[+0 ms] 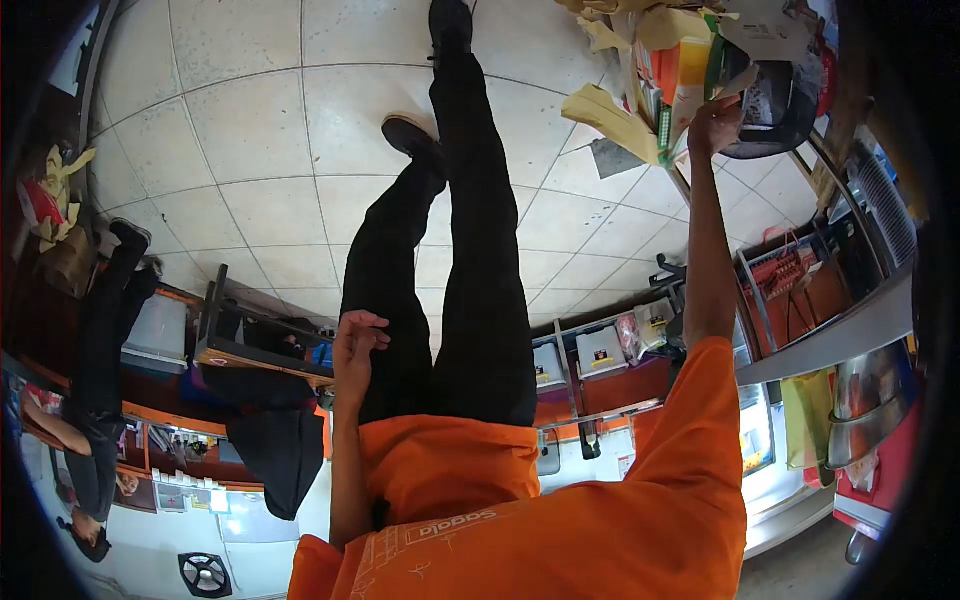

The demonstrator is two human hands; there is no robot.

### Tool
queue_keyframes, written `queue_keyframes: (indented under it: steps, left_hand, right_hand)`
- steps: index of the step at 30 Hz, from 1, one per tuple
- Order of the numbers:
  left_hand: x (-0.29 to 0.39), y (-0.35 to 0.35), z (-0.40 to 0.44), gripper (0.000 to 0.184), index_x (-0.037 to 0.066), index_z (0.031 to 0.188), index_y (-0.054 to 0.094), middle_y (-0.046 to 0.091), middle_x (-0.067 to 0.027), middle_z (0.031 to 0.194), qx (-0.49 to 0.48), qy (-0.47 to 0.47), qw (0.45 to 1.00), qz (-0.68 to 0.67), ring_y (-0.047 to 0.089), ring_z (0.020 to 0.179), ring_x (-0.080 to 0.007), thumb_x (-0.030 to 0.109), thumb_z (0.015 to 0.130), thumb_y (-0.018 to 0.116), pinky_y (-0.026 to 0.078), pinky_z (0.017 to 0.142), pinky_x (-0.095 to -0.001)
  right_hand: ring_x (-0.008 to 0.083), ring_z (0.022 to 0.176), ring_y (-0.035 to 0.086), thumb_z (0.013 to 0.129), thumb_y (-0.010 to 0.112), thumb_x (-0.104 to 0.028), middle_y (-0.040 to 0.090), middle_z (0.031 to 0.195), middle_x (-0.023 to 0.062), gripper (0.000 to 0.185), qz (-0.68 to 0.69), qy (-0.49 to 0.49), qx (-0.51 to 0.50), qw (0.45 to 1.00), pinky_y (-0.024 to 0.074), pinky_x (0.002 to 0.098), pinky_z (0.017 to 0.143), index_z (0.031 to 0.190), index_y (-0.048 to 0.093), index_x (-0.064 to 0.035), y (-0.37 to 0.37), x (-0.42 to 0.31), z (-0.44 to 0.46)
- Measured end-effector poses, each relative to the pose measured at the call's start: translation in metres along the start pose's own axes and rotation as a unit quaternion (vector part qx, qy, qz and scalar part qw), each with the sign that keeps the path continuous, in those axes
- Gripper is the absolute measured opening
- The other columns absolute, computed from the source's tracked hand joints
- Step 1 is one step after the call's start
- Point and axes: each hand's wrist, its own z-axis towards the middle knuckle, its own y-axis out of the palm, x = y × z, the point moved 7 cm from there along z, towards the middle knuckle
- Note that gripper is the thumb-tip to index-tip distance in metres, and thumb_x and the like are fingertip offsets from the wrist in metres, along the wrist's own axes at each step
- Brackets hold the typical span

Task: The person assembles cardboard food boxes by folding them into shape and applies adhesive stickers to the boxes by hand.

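Note:
My right hand (715,125) reaches far out at the upper right, its fingers closed on the edge of a piece of cardboard (740,84). Around it is a pile of flattened cartons and paper: a yellowish folded carton (612,122), an orange and yellow packet (690,68) and crumpled brown sheets. A black bin or bag (775,110) is just right of the hand. My left hand (360,338) hangs in front of my thigh, fingers loosely bent and apart, with nothing in it.
Pale tiles cover the floor (380,120). Another person in dark clothes (95,340) is at the left, near crumpled wrapping paper (60,200). Behind me are shelves with white boxes (600,352) and a dark cloth (275,440). A metal-framed rack (800,290) stands at the right.

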Motion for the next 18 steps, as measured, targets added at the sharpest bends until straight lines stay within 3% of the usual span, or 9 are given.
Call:
queue_keyframes:
  steps: [2,5,8,10,13,14,15,16,18]
  left_hand:
    - [0.007,0.004,0.0,0.012,0.005,0.106,0.054,0.064,-0.0064,0.1,-0.007,0.011,1.0,-0.002,0.06,0.081,-0.0118,0.002,0.097,0.047,0.049,0.074,-0.0258]
    - [0.022,0.011,0.0,0.011,0.005,0.106,0.055,0.064,-0.0058,0.1,-0.012,0.043,0.999,0.005,0.06,0.081,-0.0116,0.004,0.097,0.049,0.049,0.074,-0.0256]
    - [0.053,0.028,0.001,0.013,0.004,0.107,0.056,0.063,-0.005,0.101,-0.021,0.106,0.993,0.052,0.06,0.082,-0.0113,0.001,0.096,0.05,0.048,0.074,-0.0254]
    - [0.084,0.053,0.007,0.017,0.003,0.109,0.056,0.061,-0.0047,0.1,-0.041,0.177,0.977,0.112,0.06,0.084,-0.0107,-0.004,0.094,0.05,0.047,0.077,-0.0249]
    - [0.143,0.111,0.022,0.022,0.003,0.114,0.059,0.061,-0.0093,0.114,-0.106,0.237,0.957,0.126,0.061,0.103,-0.0159,0.001,0.093,0.057,0.047,0.091,-0.0283]
    - [0.178,0.137,0.017,0.033,0.003,0.123,0.056,0.057,-0.0119,0.123,-0.116,0.289,0.939,0.143,0.057,0.113,-0.0197,0.006,0.09,0.063,0.044,0.097,-0.0309]
    - [0.208,0.158,0.004,0.047,0.002,0.131,0.052,0.054,-0.0144,0.133,-0.126,0.344,0.917,0.158,0.054,0.123,-0.0235,0.011,0.088,0.068,0.042,0.103,-0.0336]
    - [0.22,0.168,-0.012,0.047,0.002,0.131,0.052,0.054,-0.0144,0.133,-0.128,0.356,0.912,0.158,0.054,0.123,-0.0235,0.011,0.088,0.068,0.042,0.103,-0.0336]
    - [0.239,0.198,-0.056,0.074,0.002,0.143,0.041,0.046,-0.0162,0.144,-0.253,0.336,0.899,0.127,0.045,0.133,-0.0282,0.018,0.081,0.076,0.037,0.109,-0.039]
  right_hand:
    - [0.0375,0.061,0.062,0.101,0.046,-0.04,0.054,0.061,0.021,0.053,-0.024,-0.04,0.024,0.999,0.0479,0.0485,0.057,0.068,0.051,0.0012,-0.002,0.01,0.006]
    - [0.0357,0.062,0.062,0.102,0.047,-0.037,0.055,0.063,0.0195,0.048,0.055,0.052,-0.05,0.996,0.0482,0.0467,0.058,0.071,0.051,0.0002,-0.009,0.011,0.0]
    - [0.0338,0.064,0.062,0.1,0.052,-0.03,0.059,0.069,0.0177,0.038,0.026,-0.045,0.051,0.997,0.0482,0.0445,0.058,0.078,0.052,0.0009,-0.055,-0.02,-0.02]
    - [0.0321,0.064,0.061,0.097,0.058,-0.022,0.06,0.074,0.016,0.027,0.216,0.027,-0.026,0.976,0.0489,0.0407,0.06,0.083,0.051,0.0011,-0.088,-0.057,-0.038]
    - [0.0278,0.07,0.063,0.093,0.063,-0.014,0.062,0.079,0.0162,0.019,0.174,-0.109,-0.088,0.975,0.0503,0.035,0.066,0.094,0.054,0.003,-0.155,-0.115,-0.076]
    - [0.0267,0.072,0.064,0.092,0.064,-0.011,0.064,0.082,0.0167,0.018,0.137,-0.122,-0.133,0.974,0.0505,0.034,0.068,0.099,0.056,0.0037,-0.19,-0.159,-0.095]
    - [0.0261,0.079,0.066,0.088,0.065,-0.005,0.066,0.088,0.0175,0.023,0.225,-0.114,-0.139,0.958,0.0512,0.0337,0.071,0.109,0.058,0.0044,-0.22,-0.192,-0.114]
    - [0.027,0.084,0.067,0.086,0.066,-0.001,0.066,0.093,0.0183,0.026,0.253,-0.104,-0.174,0.946,0.0524,0.0344,0.074,0.11,0.059,0.0041,-0.241,-0.206,-0.14]
    - [0.0266,0.088,0.068,0.085,0.065,0.001,0.067,0.102,0.0183,0.025,0.272,-0.066,-0.298,0.913,0.0539,0.0335,0.078,0.109,0.061,0.0039,-0.301,-0.26,-0.173]
